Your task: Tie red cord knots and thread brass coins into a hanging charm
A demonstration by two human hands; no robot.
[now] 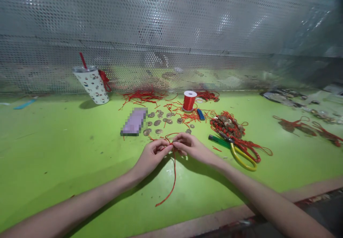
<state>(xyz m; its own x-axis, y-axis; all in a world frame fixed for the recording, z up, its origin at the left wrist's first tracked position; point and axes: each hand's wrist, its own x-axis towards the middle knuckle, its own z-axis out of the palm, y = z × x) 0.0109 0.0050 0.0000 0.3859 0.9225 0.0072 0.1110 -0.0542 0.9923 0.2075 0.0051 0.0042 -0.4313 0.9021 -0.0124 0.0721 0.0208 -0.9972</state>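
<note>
My left hand (158, 150) and my right hand (186, 145) meet over the green table, fingertips nearly touching. Both pinch a thin red cord (175, 173) between thumb and fingers. One length of the cord hangs down toward me in a curve, and a loop of it arches above my fingertips. Any knot between the fingers is too small to make out. Just beyond my hands lie several loose round coins (158, 131). To the right of my right hand is a pile of coins tied with red cord (227, 123).
Scissors with yellow and red handles (242, 159) lie right, beside a green cutter (219, 141). Farther back stand a red cord spool (189, 102) and a patterned cup (93, 86). A pixelated purple object (134, 120) lies left of the coins. Perforated metal sheeting (160, 59) lines the back.
</note>
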